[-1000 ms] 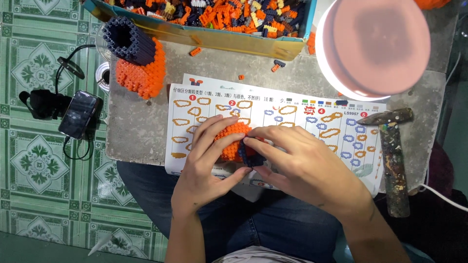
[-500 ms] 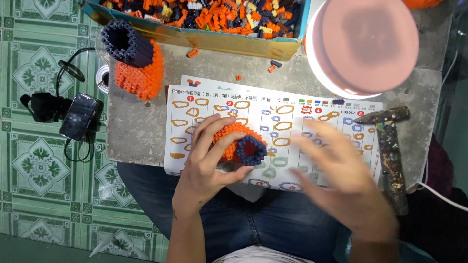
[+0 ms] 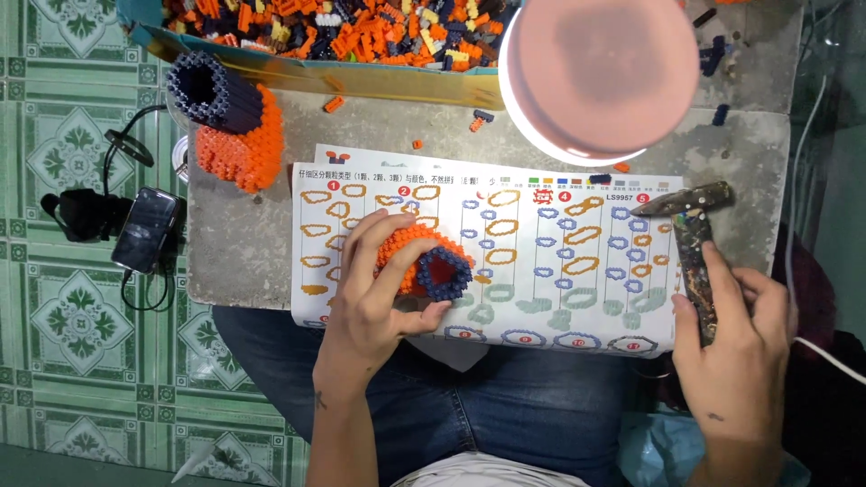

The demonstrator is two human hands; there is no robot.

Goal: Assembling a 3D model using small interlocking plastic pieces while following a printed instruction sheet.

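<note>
As seen from my head cam, inventory w/ positions. Item 1: orange-and-navy brick cylinder (image 3: 424, 261), lying on the instruction sheet (image 3: 541, 261) at desk (image 3: 244, 243) front edge; long axis runs diagonal, orange end up-left, navy ring mouth down-right, toward me. Item 2: my left hand (image 3: 374, 289), fingers curled round the cylinder from the left side, thumb below the navy ring, forefinger over the orange top; closed on it, wrist coming up from my lap. Item 3: my right hand (image 3: 735, 347), well apart to the right at the desk's edge, fingers wrapped shut around the handle of a small hammer (image 3: 690, 248); handle axis approx. vertical in view, head at top, pointing left over the sheet's right corner. Relation that counts: cylinder lies left of the hammer, sheet between; left hand already on it, right hand the farther one. Item 4: second brick piece, navy tube on orange (image 3: 230, 122), desk back-left, untouched. Item 5: tray of loose bricks (image 3: 361, 36), far edge. Item 6: round lamp (image 3: 600, 77), lit, above sheet. Item 7: phone w/ cable (image 3: 144, 230), on tiled floor (image 3: 63, 361), left of desk.
</note>
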